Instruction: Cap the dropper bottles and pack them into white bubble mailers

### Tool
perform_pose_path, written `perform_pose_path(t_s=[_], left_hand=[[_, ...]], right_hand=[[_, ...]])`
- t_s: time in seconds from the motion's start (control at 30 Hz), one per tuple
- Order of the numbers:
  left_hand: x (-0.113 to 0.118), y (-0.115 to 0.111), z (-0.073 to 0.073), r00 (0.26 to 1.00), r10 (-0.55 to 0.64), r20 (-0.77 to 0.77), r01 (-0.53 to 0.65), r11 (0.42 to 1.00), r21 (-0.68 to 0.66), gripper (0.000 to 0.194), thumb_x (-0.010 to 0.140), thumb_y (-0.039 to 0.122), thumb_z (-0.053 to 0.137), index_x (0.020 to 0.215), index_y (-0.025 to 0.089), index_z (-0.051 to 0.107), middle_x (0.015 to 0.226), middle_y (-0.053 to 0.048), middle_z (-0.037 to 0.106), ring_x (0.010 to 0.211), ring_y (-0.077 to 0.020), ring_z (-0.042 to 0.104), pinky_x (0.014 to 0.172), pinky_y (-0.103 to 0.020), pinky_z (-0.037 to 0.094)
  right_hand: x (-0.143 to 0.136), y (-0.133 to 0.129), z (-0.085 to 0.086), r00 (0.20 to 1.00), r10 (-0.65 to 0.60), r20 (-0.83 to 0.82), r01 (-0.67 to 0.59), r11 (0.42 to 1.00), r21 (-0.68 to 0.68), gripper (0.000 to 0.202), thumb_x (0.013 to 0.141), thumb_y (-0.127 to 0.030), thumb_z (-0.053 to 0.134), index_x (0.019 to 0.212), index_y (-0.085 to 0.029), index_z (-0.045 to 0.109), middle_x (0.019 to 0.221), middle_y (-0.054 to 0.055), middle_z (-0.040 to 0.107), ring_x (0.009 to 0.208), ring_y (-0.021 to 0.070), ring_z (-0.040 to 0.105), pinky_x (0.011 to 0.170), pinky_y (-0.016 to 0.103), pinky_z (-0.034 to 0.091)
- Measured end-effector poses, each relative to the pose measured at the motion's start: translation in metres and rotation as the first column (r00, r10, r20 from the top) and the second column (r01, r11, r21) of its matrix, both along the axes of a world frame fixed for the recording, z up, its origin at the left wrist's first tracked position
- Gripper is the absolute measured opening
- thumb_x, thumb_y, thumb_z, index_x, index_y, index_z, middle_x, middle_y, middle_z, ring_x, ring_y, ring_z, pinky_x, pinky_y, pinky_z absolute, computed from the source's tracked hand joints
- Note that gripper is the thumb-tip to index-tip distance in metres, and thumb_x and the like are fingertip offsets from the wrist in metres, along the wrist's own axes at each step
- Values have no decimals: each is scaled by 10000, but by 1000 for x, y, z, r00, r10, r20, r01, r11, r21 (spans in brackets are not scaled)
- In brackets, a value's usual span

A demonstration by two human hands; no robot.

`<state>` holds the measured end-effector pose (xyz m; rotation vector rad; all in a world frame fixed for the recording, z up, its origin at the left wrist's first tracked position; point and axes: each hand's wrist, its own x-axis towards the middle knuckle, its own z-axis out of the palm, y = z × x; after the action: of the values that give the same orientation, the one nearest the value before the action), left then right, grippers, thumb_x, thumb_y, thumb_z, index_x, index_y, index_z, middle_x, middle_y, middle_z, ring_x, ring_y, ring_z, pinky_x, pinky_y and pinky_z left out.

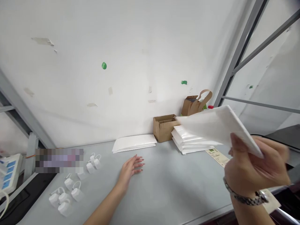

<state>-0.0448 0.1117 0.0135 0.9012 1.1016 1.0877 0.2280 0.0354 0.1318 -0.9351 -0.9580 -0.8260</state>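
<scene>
My right hand (253, 168), with a metal watch band on the wrist, grips a flat white folded packet (208, 125) by its near end, raised above the table at the right. Below and behind the packet lies a stack of similar white packets (189, 145). My left hand (132, 167) rests over the grey table (159, 187) with fingers stretched out and nothing in them. Just behind it, against the wall, is a low pile of flat white sheets or packets (134, 142); which they are I cannot tell.
Several small white pieces with looped cords (77, 190) stand at the left. A cardboard box (164, 128) and a brown paper bag (192, 106) are at the back. A printed card (217, 157) lies by the stack. A white power strip (11, 172) sits far left.
</scene>
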Motion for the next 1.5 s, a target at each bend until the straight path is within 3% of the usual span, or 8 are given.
perform_pose_path(t_s=[0.1, 0.2, 0.43, 0.7, 0.9, 1.1, 1.3, 1.5], left_hand=[[-1, 1, 0, 1000, 7, -9, -7, 1000, -5, 359, 711, 446, 621, 867, 126, 665, 1021, -155, 675, 862, -248, 652, 671, -317, 521], [-2, 2, 1, 1000, 16, -20, -17, 1000, -4, 348, 714, 431, 616, 874, 126, 666, 1033, -155, 672, 869, -241, 650, 676, -308, 518], [-2, 1, 1, 999, 16, -40, -16, 1000, 9, 335, 696, 412, 608, 853, 123, 673, 988, -156, 689, 840, -235, 656, 661, -301, 508], [-2, 1, -1, 999, -1, -41, 2, 999, 36, 349, 685, 431, 596, 848, 133, 678, 957, -141, 692, 831, -227, 653, 665, -295, 500], [0, 0, -2, 999, -9, -45, 10, 999, 39, 333, 692, 423, 594, 837, 137, 684, 928, -131, 691, 828, -230, 649, 656, -292, 493], [-1, -1, -1, 998, 32, -44, -30, 999, 45, 319, 694, 398, 578, 850, 137, 677, 926, -120, 688, 799, -204, 647, 658, -273, 480], [-2, 1, -3, 997, 61, -46, -59, 997, 55, 328, 695, 393, 564, 857, 128, 667, 899, -119, 683, 765, -189, 651, 634, -261, 474], [-1, 2, -4, 998, 49, -28, -46, 996, 70, 301, 699, 380, 577, 839, 129, 668, 883, -116, 679, 746, -186, 644, 623, -264, 483]], right_hand=[[11, 13, 7, 921, -247, 300, 204, 965, 166, 261, 684, -108, 723, 913, -231, 704, 742, 24, 568, 647, 145, 546, 559, 269, 433], [25, 44, -13, 812, -229, 537, 339, 934, -114, 320, 779, -41, 561, 1017, -231, 660, 882, 40, 584, 583, 89, 495, 592, 235, 445], [45, 111, -64, 687, -103, 719, 602, 635, -484, 263, 822, -94, 469, 1012, -144, 643, 937, 135, 591, 777, 215, 509, 597, 287, 393], [39, 113, -75, 736, -175, 653, 562, 697, -446, 406, 847, -427, 505, 1089, -115, 603, 977, 155, 593, 795, 239, 524, 650, 326, 364], [9, 98, -92, 819, 11, 573, 323, 818, -477, 276, 867, -268, 495, 1086, -126, 586, 946, 142, 594, 776, 215, 536, 717, 352, 377], [-70, 117, -124, 682, 484, 548, 188, 609, -771, 151, 840, -200, 516, 962, -184, 605, 994, 90, 599, 877, 197, 544, 754, 306, 410], [-117, 167, -137, 744, 485, 460, 228, 462, -857, 246, 838, -272, 549, 1029, -120, 581, 1057, 159, 578, 955, 260, 532, 780, 348, 398], [-127, 188, -130, 707, 553, 441, 215, 427, -879, 186, 854, -134, 461, 965, -111, 608, 996, 161, 604, 940, 261, 509, 833, 382, 338]])
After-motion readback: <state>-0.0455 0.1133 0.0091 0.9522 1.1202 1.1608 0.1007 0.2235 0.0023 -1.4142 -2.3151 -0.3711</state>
